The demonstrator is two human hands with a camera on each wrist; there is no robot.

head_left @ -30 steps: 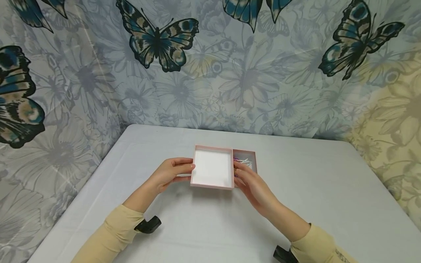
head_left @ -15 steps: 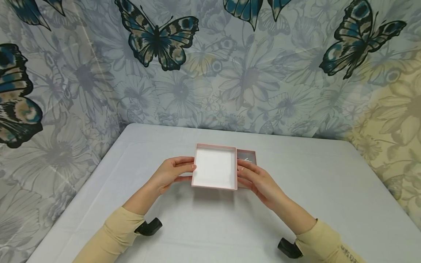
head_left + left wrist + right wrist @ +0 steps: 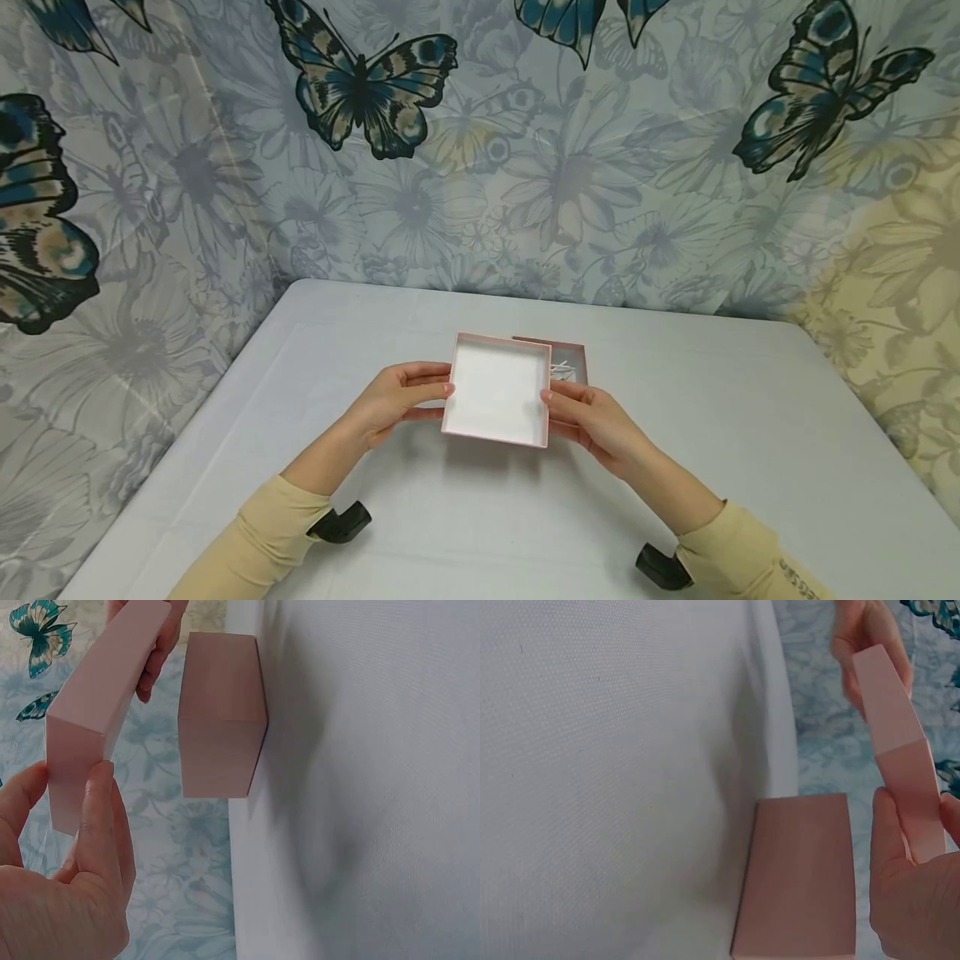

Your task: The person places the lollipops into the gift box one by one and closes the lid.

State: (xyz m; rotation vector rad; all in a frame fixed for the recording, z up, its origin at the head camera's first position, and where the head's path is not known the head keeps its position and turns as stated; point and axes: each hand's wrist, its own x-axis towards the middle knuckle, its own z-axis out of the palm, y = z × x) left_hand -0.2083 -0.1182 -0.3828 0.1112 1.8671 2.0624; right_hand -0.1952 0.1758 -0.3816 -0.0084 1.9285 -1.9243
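Note:
A shallow pink box lid (image 3: 498, 390) with a white inside is held off the table, hollow side up. My left hand (image 3: 396, 402) pinches its left side, thumb on the rim and fingers beneath. At the right side, my right hand (image 3: 596, 423) pinches it the same way. Behind and partly below the lid stands a deeper pink box (image 3: 223, 716) on the table, apart from the lid in both wrist views. Thin white sticks (image 3: 562, 370) show inside the box; the lid and right hand hide the rest of its contents.
A white cloth covers the table (image 3: 420, 517). Butterfly-patterned fabric (image 3: 480, 217) hangs behind it and along the sides. A black wrist camera (image 3: 340, 522) sits under the left sleeve, another black camera (image 3: 663, 567) under the right one.
The lid has shifted right and toward me with both hands. My right hand, earlier over the box beside the lid, now grips the lid's right edge. More white sticks show than half a second ago.

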